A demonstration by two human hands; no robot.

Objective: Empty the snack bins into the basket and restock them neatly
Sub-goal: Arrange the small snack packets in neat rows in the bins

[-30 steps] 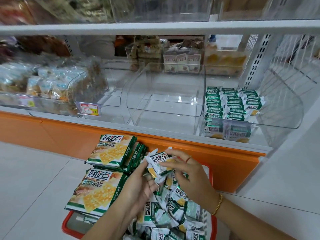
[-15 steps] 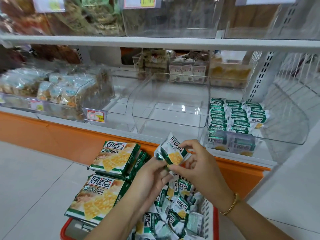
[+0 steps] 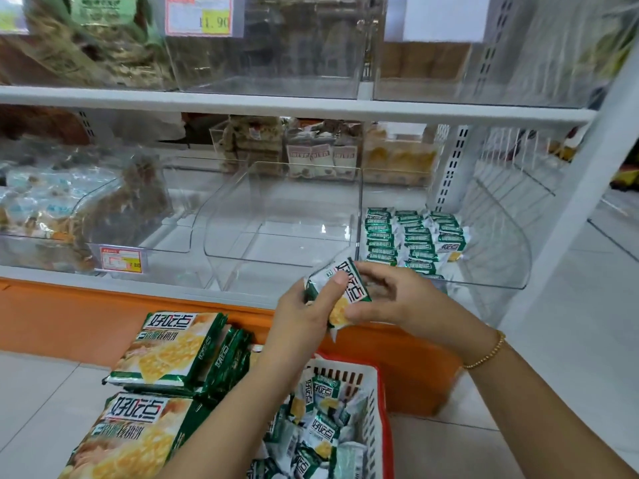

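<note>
The left hand (image 3: 301,316) and the right hand (image 3: 397,299) together hold one packet (image 3: 356,288). The bin (image 3: 511,257) just beyond them looks partly restocked, and the basket (image 3: 371,402) below holds many more.

We see a white metal upper shelf board (image 3: 242,105) running across the view, and below it a lower white shelf ledge (image 3: 52,276). Under that ledge sits a long orange base panel (image 3: 103,316), which meets a floor of pale glossy tiles (image 3: 587,357). A red-bordered price label with a yellow patch reading 11.90 (image 3: 204,15) hangs at the top, left of centre. A blank white card (image 3: 446,17) hangs further right at the same height. A smaller red and yellow price tag (image 3: 121,259) is fixed low at the left, its print too blurred to read. At the right a white slotted upright (image 3: 453,160) stands at the back, next to a white wire grid (image 3: 508,150), and a broad white post (image 3: 574,202) slants up the edge.
</note>
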